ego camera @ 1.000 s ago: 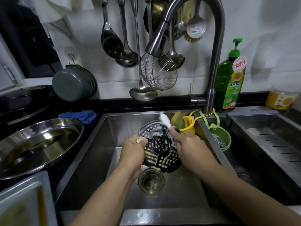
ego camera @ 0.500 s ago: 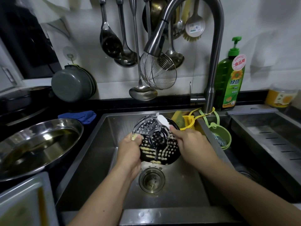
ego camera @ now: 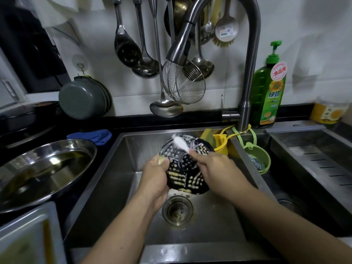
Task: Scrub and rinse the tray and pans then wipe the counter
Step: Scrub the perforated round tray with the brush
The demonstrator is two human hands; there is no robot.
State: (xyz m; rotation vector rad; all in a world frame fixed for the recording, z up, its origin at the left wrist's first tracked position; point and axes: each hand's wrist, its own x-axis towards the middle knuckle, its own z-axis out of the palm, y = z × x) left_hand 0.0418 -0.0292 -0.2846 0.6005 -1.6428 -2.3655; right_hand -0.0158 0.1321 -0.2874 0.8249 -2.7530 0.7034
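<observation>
Kitchen wall and sink surroundings

Ladles (ego camera: 127,48) and a wire skimmer (ego camera: 184,82) hang at upper centre beside the curved faucet (ego camera: 249,60); a green soap bottle (ego camera: 267,92) stands right of it, a yellow jar (ego camera: 328,112) at far right. Grey pot lids (ego camera: 83,98) lean on the wall at left, a blue cloth (ego camera: 91,135) below them. Yellow and green hanging baskets (ego camera: 256,155) sit at centre right.

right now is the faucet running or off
Off, as far as shows: no stream falls from the faucet spout above the perforated tray held over the sink.
</observation>
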